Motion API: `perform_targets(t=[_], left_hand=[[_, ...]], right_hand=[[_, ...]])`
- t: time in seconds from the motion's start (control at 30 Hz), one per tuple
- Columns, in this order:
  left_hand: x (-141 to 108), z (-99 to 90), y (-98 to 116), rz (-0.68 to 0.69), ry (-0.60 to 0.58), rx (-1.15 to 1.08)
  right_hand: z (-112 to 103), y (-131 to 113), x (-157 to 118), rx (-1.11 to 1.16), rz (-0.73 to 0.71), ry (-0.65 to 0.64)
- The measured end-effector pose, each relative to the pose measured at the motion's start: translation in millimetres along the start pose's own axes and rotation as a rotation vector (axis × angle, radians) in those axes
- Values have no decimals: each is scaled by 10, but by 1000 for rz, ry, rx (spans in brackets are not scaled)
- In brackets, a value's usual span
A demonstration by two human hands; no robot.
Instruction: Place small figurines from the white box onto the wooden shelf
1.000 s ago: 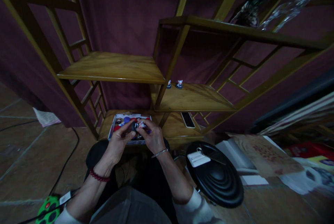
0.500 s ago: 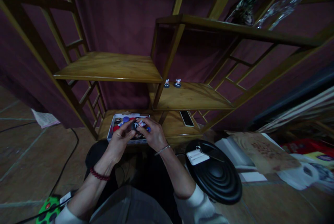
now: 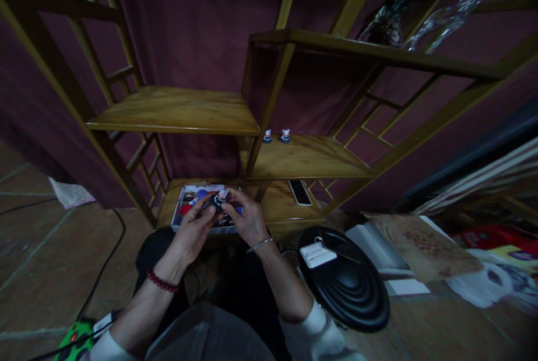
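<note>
Between my two hands, above an open white box (image 3: 178,212), is a small white-and-dark figurine (image 3: 221,198) on a dark round base. My left hand (image 3: 195,229) has its fingers closed round the base from the left. My right hand (image 3: 247,218) pinches the figurine from the right with thumb and fingers. Red, purple and blue items lie in the box, partly hidden by my hands. Two similar figurines, one at the left (image 3: 268,136) and one at the right (image 3: 284,135), stand at the back of the middle shelf (image 3: 311,159).
A phone (image 3: 300,192) lies on the bottom shelf. To the right on the floor are a black ribbed disc (image 3: 353,299) with a white item on it, a cardboard sheet and plastic bags. A green object (image 3: 75,341) and cables lie at the lower left.
The figurine has come together with the dark base and now sits upright on it between my hands. The view has shifted slightly.
</note>
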State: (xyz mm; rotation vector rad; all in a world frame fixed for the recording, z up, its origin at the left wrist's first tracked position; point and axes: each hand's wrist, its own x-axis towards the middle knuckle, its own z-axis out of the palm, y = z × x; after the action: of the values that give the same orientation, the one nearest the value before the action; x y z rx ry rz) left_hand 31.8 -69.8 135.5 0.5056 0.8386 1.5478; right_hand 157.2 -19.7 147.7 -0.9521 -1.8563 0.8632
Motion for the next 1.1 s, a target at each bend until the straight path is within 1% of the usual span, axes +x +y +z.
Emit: perform_targets(t=[0.2,0.4,0.5,0.77,0.9,1.1], left_hand=[[-4,44,6,-13,-24,1],[-14,171,-10,-18,-51,39],[-16,231,-34,-24,-76,45],[8,318,-135,-45,-66,74],[25,362,-200,-49,-98,61],[44,502,-283,-86,-110,47]], right_hand=[[-6,9,5,-45,-17,42],[-73,31,-14,-50,-11,94],[-144,37,-17,-46,-20,107],[-334,52,-36,-45,-36,72],[-435,47,-44,-44,-57,51],[-631,50,-57,-66,-33,35]])
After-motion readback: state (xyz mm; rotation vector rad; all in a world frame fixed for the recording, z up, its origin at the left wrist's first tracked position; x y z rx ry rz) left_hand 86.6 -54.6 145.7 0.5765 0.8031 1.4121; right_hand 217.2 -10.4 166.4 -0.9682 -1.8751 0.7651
